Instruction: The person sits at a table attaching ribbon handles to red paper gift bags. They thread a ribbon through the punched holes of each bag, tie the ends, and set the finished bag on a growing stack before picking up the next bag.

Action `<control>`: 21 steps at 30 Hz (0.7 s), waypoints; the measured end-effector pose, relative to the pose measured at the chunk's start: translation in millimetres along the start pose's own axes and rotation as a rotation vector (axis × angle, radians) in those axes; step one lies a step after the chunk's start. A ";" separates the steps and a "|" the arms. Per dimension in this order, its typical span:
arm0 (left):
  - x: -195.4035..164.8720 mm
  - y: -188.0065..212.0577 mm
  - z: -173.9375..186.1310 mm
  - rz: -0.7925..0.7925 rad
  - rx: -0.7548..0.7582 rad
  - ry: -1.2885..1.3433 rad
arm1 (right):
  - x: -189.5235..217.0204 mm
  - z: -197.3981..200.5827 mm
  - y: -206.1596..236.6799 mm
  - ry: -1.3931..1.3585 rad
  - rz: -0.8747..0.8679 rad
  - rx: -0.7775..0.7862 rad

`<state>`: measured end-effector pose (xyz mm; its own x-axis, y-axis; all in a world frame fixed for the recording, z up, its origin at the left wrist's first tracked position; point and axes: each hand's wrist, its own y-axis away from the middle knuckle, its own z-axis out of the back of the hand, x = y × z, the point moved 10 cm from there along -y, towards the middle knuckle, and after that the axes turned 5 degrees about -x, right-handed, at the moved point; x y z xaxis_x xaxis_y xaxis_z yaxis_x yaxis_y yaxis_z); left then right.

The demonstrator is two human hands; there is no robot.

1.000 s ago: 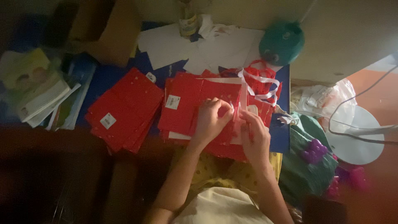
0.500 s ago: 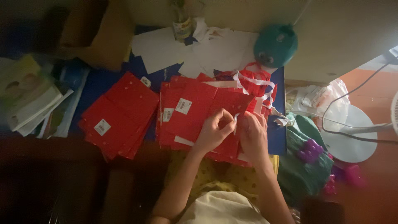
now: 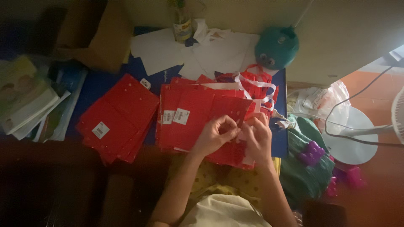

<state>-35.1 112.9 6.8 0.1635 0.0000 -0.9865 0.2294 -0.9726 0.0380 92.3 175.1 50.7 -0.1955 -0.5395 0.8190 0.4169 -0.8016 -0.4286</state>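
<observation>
Close together over the middle of the table, the left hand [image 3: 213,135] and the right hand [image 3: 257,138] meet at the near edge of a stack of red paper bags [image 3: 198,115]. Both have their fingers curled and pinched on the same spot of the top red bag [image 3: 229,110], near its right end, though dim light hides just what the fingertips hold. That bag lies flat on the stack, which carries small white labels [image 3: 181,116] on its left part. Just past the hands, a tangle of red and white ribbon handles [image 3: 256,86] rests at the stack's far right corner. A second pile of red bags [image 3: 120,120] lies slanted to the left, slightly apart from the first, on the blue table cover [image 3: 94,90]. Behind the stacks sit loose white paper sheets [image 3: 202,52], a small bottle [image 3: 182,25] and a round teal object [image 3: 277,47]. Books [image 3: 29,101] lie at the far left, and a white fan base [image 3: 351,134] stands on the floor to the right.
</observation>
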 end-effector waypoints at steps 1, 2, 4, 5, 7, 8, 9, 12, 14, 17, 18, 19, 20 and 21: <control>-4.9 0.1 0.2 -0.029 -0.004 -0.122 | 5.2 3.5 1.5 -0.013 0.030 -0.007; -10.3 0.3 -0.4 -0.058 -0.008 -0.245 | -10.9 6.7 3.0 -0.169 -0.156 -0.018; -24.5 3.7 0.0 -0.120 -0.018 -0.243 | -40.7 2.2 15.2 -0.484 -0.529 -0.040; -31.7 5.3 0.8 -0.152 -0.026 -0.242 | -38.2 5.7 13.4 -0.460 -0.496 -0.037; -23.1 5.0 3.6 -0.006 -0.035 -0.194 | -34.3 13.6 9.8 -0.414 -0.427 -0.030; -17.0 5.7 4.8 0.069 -0.039 -0.169 | -35.6 15.2 10.1 -0.398 -0.430 -0.030; -22.0 5.5 9.9 0.017 -0.096 -0.302 | -36.5 17.2 11.3 -0.382 -0.435 -0.031; -38.1 5.3 11.3 -0.210 -0.225 -0.614 | -39.9 21.2 13.6 -0.304 -0.459 -0.037; -52.7 9.8 1.2 -0.464 -0.252 -0.702 | -40.7 22.8 13.8 -0.197 -0.463 -0.017; -41.7 9.9 4.3 -0.443 -0.272 -0.643 | -43.0 22.4 16.3 -0.045 -0.491 0.077; -28.7 4.7 11.4 -0.314 -0.285 -0.468 | -46.2 21.5 18.6 -0.040 -0.529 0.123; -14.6 0.8 15.9 -0.183 -0.295 -0.292 | -49.3 20.1 21.7 -0.034 -0.568 0.170; -0.2 -1.1 18.6 -0.053 -0.301 -0.118 | -49.5 15.1 24.8 -0.154 -0.606 0.215; -8.8 0.9 20.0 -0.137 -0.320 -0.139 | -48.2 10.8 28.2 -0.275 -0.641 0.260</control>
<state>-55.5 107.4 12.3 -0.0166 0.0724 -0.9972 0.5321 -0.8438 -0.0701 123.0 181.4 3.2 -0.2562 0.1250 0.9585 0.4985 -0.8325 0.2418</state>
